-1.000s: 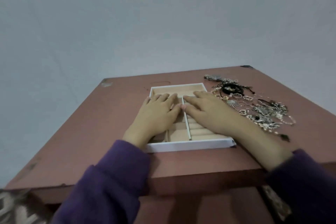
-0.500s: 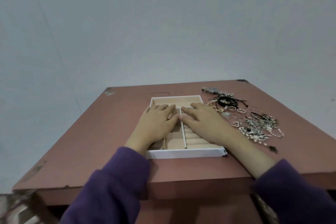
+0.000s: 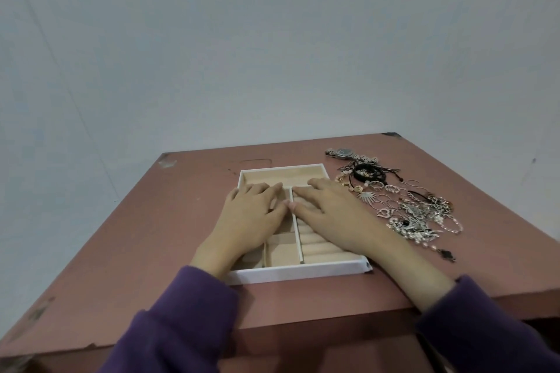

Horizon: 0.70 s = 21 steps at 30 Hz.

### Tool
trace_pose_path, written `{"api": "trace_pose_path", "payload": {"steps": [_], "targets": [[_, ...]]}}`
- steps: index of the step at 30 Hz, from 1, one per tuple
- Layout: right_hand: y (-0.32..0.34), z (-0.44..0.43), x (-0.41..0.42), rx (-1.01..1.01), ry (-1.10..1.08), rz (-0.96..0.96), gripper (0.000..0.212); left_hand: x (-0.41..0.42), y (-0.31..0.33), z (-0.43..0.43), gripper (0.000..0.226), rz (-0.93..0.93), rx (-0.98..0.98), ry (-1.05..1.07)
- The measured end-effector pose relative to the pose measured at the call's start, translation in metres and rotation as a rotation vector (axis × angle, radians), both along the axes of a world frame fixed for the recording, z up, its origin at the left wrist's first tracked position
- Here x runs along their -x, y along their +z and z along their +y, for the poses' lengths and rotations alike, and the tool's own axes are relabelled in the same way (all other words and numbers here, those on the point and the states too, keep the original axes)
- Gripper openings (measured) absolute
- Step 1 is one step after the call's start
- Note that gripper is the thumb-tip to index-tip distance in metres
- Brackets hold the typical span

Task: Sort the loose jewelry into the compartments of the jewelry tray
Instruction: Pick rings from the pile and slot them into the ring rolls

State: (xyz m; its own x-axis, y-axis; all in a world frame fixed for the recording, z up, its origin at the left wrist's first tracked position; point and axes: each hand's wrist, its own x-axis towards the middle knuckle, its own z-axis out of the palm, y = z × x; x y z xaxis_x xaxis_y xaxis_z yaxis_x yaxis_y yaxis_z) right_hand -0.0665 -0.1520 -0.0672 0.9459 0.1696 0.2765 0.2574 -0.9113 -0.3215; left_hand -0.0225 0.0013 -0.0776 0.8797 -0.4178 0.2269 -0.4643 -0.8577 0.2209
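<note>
A white jewelry tray (image 3: 298, 272) with beige lining lies in the middle of the reddish-brown table. Both hands lie flat on it, palms down, fingers straight. My left hand (image 3: 251, 218) covers the left compartments. My right hand (image 3: 330, 215) covers the ring rolls on the right side. The thumbs meet over the centre divider. Neither hand holds anything. To the right of the tray is a loose jewelry pile (image 3: 415, 209): silver chains, rings, a heart pendant, a black cord bracelet (image 3: 368, 174) and a wristwatch (image 3: 341, 153) at the far end.
The table (image 3: 151, 236) has worn corners and ends close at the near edge below my purple sleeves. A plain grey wall rises behind the far edge. A small black pendant (image 3: 448, 256) lies at the near end of the pile.
The view has tilted upward, so the table sits lower in the frame. Both hands stay flat on the tray in the same place.
</note>
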Motion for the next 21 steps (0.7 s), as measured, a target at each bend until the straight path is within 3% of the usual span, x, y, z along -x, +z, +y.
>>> {"api": "trace_pose_path", "payload": {"steps": [3,6,9,12,17,21], "targets": [[-0.001,-0.001,-0.001,0.013,0.017,-0.014,0.047,-0.003,0.006,0.000,0.045,0.037,-0.009,-0.007],[0.002,-0.008,-0.003,-0.046,0.066,-0.025,0.042,-0.013,0.019,-0.001,0.030,0.044,0.116,-0.016],[0.014,-0.031,-0.008,-0.189,0.028,-0.140,0.021,-0.023,0.024,-0.006,0.030,-0.034,0.209,-0.012],[0.025,-0.070,-0.016,-0.063,-0.156,-0.240,0.004,-0.024,0.021,-0.009,0.035,-0.055,0.293,-0.005],[0.025,-0.107,-0.022,0.134,-0.239,-0.079,0.012,-0.022,0.020,-0.011,0.031,-0.092,0.296,-0.026],[0.016,-0.117,-0.024,0.132,-0.256,0.003,0.008,-0.024,0.019,-0.011,0.032,-0.090,0.288,-0.022]]}}
